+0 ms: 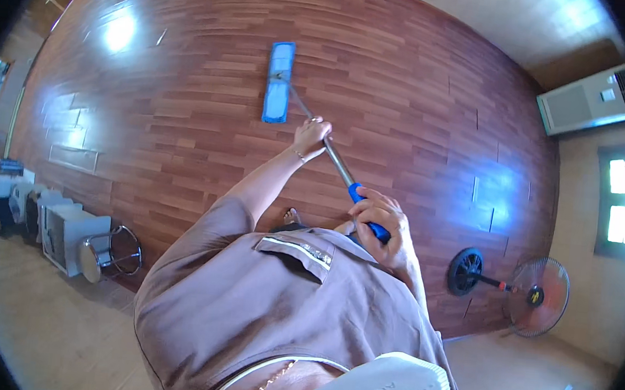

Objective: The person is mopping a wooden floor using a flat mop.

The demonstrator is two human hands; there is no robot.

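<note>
A flat mop with a blue rectangular head [277,100] lies against the wood-plank floor [209,104] ahead of me. Its metal pole [339,162] slants back toward my body and ends in a blue grip [378,231]. Partway down the pole, my left hand [312,135] is wrapped round the metal, arm stretched forward. My right hand [384,223] closes over the blue grip close to my waist. Part of that grip is hidden by the fingers.
A standing fan [538,296] with a round black base [465,271] is at my right. Beyond it, a white air-conditioning unit [590,100] stands by the wall. On the left are a metal-framed stool [110,254] and a white cabinet [71,237] among several other items.
</note>
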